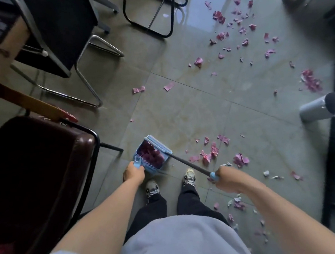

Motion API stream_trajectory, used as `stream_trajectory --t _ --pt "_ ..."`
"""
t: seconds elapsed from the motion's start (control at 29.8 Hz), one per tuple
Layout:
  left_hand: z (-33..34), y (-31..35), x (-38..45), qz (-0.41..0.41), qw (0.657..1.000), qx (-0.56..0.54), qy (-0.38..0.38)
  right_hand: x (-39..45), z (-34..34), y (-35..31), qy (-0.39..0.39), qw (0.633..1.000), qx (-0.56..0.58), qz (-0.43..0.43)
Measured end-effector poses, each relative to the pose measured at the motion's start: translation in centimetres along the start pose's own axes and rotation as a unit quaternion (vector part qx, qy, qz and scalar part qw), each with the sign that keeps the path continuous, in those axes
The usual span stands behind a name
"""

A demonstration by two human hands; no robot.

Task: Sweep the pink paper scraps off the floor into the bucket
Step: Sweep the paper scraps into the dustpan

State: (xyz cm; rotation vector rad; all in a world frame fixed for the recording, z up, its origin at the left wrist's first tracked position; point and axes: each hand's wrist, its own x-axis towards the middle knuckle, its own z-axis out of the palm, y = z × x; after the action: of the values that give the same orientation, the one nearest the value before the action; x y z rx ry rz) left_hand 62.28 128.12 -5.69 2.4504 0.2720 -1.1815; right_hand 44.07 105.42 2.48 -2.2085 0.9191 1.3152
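While we stood on the tiled floor [181, 109] with our two shoes [189, 178] just behind the work, both of our hands were busy. Our left hand [133, 172] gripped the blue handle of one blue dustpan [152, 155], whose tray already held a heap of pink scraps. Our right hand [226, 177] was clenched around the blue grip of one broom [188, 165], its dark shaft slanting down to a blue head that lay against the dustpan's open edge.

Just to the right of the broom lay a loose cluster of pink paper scraps [211, 153], with more strewn beside our right leg. Farther right, one grey bucket [325, 109] lay tipped on its side, well apart from the dustpan. Beyond it sat a small heap of scraps [310, 82], and farther still a wide scatter [237, 29], too many to count. On the left stood three chairs: one brown [34, 168] nearest, then two black ones [63, 30] by a tabletop [0, 60].
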Motion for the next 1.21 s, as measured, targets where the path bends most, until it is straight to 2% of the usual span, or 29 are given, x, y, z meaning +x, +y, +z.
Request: stream_trajectory --t 0.1,0.3,0.5,0.77,0.94,1.07,1.21 --pt "-0.2 -0.2 0.1 0.002 1.000 -0.005 -0.001 -0.6 0.3 1.1 0.012 1.000 -0.004 -0.006" --pt "-0.4 -0.5 0.2 0.013 1.000 -0.007 0.010 -1.6 0.8 1.9 0.016 0.995 0.083 0.058" --pt "-1.3 -1.2 0.4 0.049 0.997 0.064 0.014 -2.1 2.8 0.9 -0.021 0.985 0.141 0.100" --pt "-2.3 -1.0 1.2 0.082 0.988 0.133 0.008 -4.9 7.7 -1.3 -0.062 0.977 0.182 0.088" --pt "-1.3 -0.9 0.9 0.094 0.983 0.157 0.009 -5.3 10.3 -3.2 -0.060 0.931 0.347 0.095" --pt "-1.2 -1.0 1.1 0.100 0.980 0.172 0.016 -6.3 10.7 -2.1 -0.050 0.897 0.424 0.115" --pt "-1.8 -1.0 1.3 0.104 0.980 0.166 0.018 -7.5 10.3 -0.9 -0.028 0.902 0.418 0.109"
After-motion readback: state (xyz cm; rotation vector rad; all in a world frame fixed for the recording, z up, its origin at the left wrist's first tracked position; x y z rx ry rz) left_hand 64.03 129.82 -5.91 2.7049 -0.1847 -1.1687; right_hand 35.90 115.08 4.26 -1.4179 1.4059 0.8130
